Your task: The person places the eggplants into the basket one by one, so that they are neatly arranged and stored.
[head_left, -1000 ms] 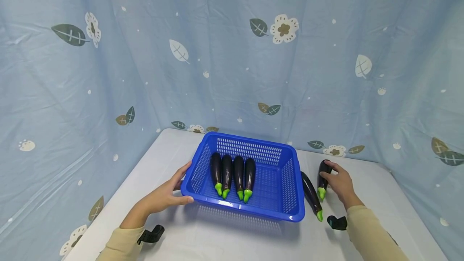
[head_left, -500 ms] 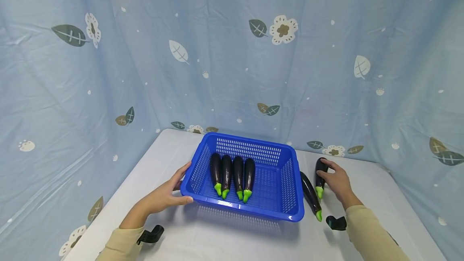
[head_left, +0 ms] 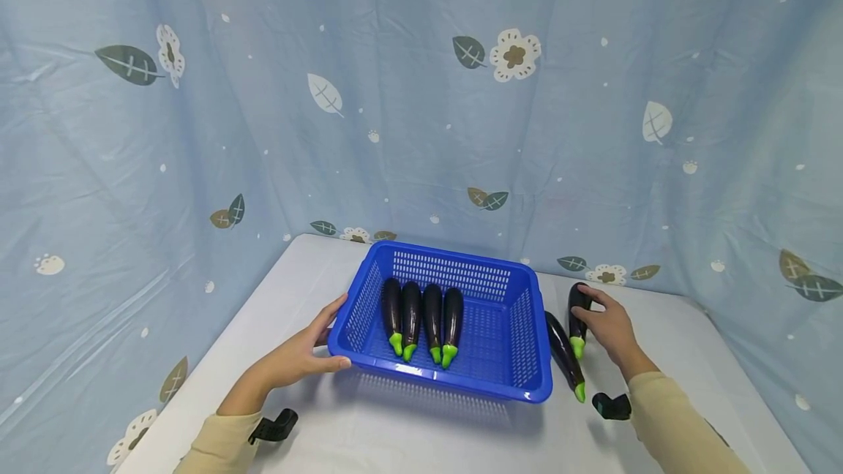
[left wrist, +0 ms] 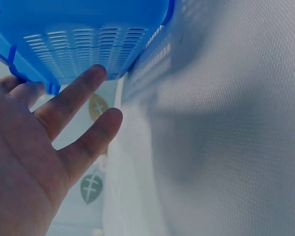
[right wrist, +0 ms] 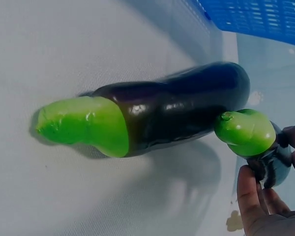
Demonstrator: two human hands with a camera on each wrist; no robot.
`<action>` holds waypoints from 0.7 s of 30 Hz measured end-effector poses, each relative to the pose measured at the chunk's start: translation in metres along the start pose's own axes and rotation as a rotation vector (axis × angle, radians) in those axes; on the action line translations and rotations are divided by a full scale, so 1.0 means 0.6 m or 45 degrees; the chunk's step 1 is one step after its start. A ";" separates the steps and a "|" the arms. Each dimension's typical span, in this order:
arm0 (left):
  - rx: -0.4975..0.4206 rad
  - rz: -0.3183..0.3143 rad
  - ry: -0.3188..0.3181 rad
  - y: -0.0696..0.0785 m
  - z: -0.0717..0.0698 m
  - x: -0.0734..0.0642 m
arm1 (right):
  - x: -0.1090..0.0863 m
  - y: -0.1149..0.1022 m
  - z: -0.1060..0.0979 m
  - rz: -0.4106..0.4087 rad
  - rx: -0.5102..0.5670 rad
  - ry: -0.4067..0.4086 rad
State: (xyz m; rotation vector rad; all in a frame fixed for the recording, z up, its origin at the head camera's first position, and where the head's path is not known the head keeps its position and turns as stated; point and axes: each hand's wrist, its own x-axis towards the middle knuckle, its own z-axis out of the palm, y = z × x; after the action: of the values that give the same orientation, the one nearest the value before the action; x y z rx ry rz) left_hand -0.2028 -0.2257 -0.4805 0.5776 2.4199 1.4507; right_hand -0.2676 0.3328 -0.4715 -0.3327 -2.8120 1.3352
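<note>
My left hand [head_left: 290,360] holds the near left corner of a blue plastic basket [head_left: 448,383]. Its thumb lies at the front rim; in the left wrist view, two fingers [left wrist: 86,140] stretch out below the basket, apart from it. Several dark eggplants [head_left: 432,317] with green stem ends lie side by side inside. To the right of the basket, my right hand [head_left: 609,324] grips another eggplant [head_left: 577,313] between thumb and fingers, green end toward me. One more eggplant [head_left: 563,353] lies on the table against the basket's right side, nearest in the right wrist view.
A white cloth covers the table [head_left: 408,437]. Behind and to the left hangs a blue curtain [head_left: 421,130] with leaf and flower prints. A black device sits at each wrist, the left one [head_left: 275,426] and the right one [head_left: 612,406].
My right hand has moved slightly left and away from me with its eggplant, closer to the eggplant beside the basket. The left hand and basket stay where they were.
</note>
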 end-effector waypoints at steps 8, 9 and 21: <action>-0.014 -0.003 0.008 -0.002 0.000 0.002 | -0.004 -0.009 -0.001 -0.013 0.016 -0.018; -0.013 -0.003 0.007 -0.002 0.000 0.002 | -0.005 -0.010 -0.001 -0.012 0.020 -0.021; -0.021 -0.010 0.008 -0.003 0.002 0.001 | -0.014 -0.026 -0.002 -0.024 0.048 -0.029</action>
State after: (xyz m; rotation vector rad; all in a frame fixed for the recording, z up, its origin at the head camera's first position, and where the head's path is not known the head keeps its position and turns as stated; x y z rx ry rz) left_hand -0.2035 -0.2255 -0.4827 0.5596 2.4104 1.4698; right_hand -0.2621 0.3224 -0.4580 -0.2918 -2.7969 1.3946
